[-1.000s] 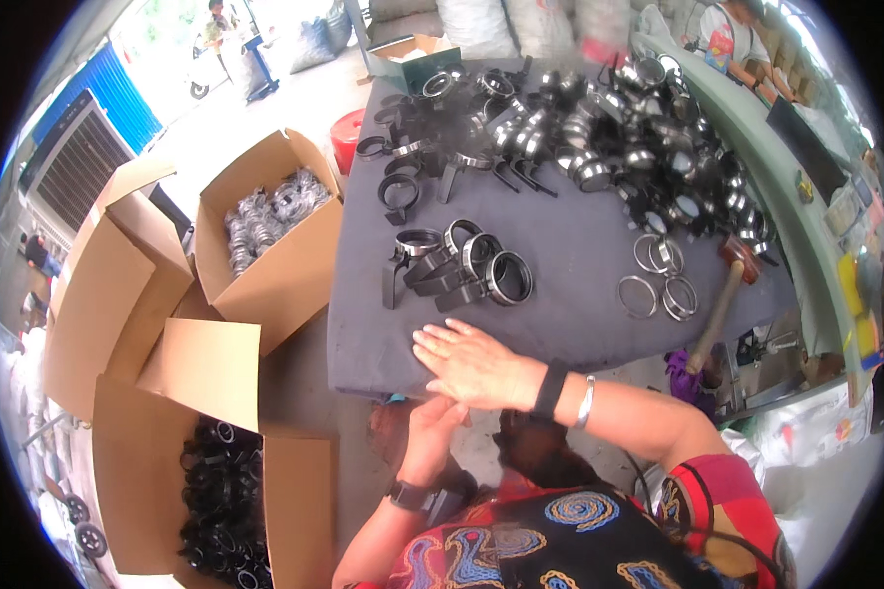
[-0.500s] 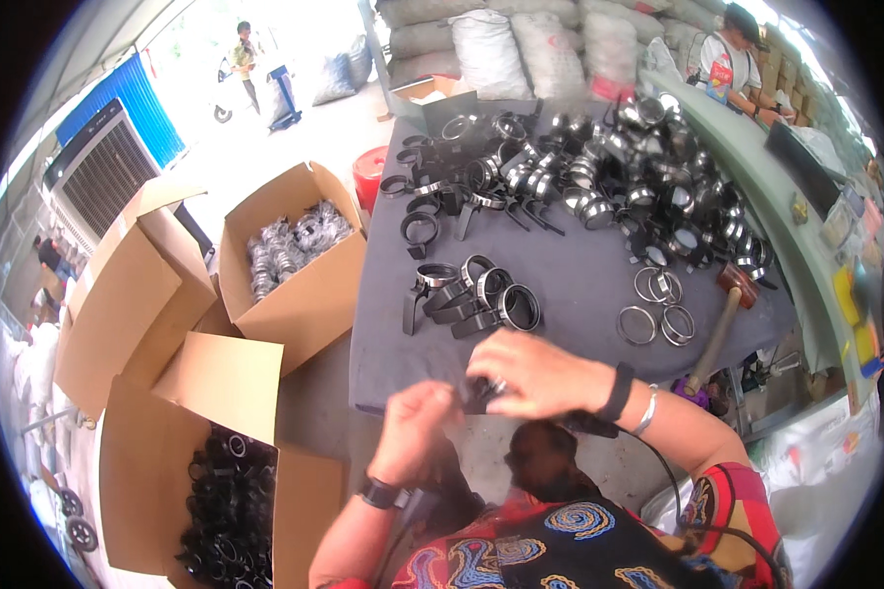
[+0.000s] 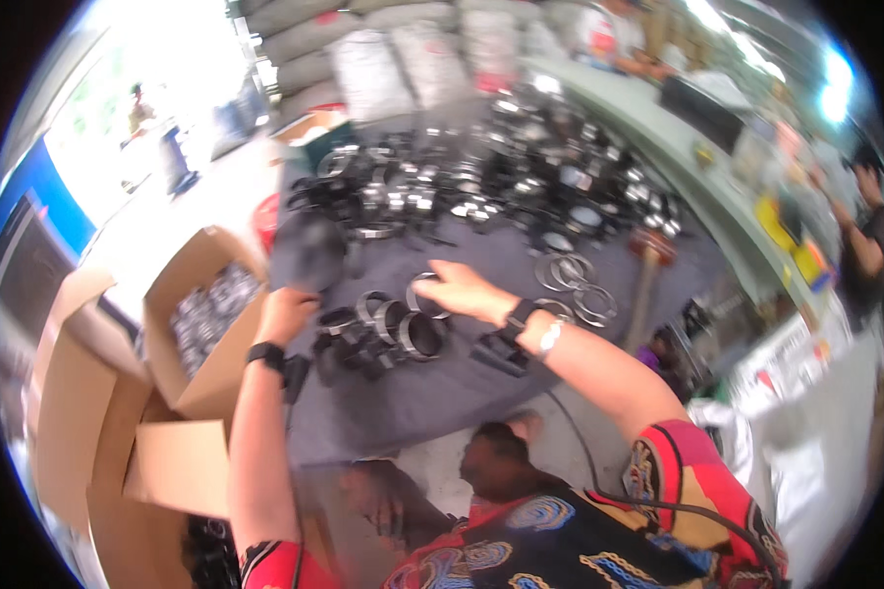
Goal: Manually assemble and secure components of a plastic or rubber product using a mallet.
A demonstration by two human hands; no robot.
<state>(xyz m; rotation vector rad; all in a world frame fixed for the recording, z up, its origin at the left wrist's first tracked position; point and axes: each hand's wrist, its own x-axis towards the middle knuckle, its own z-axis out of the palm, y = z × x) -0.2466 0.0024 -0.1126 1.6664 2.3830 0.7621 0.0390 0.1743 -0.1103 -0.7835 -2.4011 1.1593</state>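
Observation:
Above the near part of the grey-topped table point(image 3: 442, 388), my right hand point(image 3: 467, 293) has its fingers closed at the edge of a ring clamp point(image 3: 425, 306) with a silvery rim. Just nearer lies a small cluster of black ring clamps point(image 3: 420, 337) with strap-like tails, several of them standing on edge. Further left, my left hand point(image 3: 290, 312) is curled at the table's left edge. A dark blurred shape point(image 3: 309, 250) lies just beyond its fingers; motion smear hides what it is and whether the fingers grip it.
A large heap of ring clamps point(image 3: 570, 167) covers the far table. Loose metal rings point(image 3: 593, 305) and a wooden-handled mallet point(image 3: 645, 285) lie at right. Cardboard boxes stand at left, one with silvery parts point(image 3: 211, 314), another with black parts point(image 3: 211, 550). A cable hangs by my right arm.
My hands were together at the near edge; they have parted and reached forward, the right to the clamp cluster, the left to the table's left edge. The whole view has swung.

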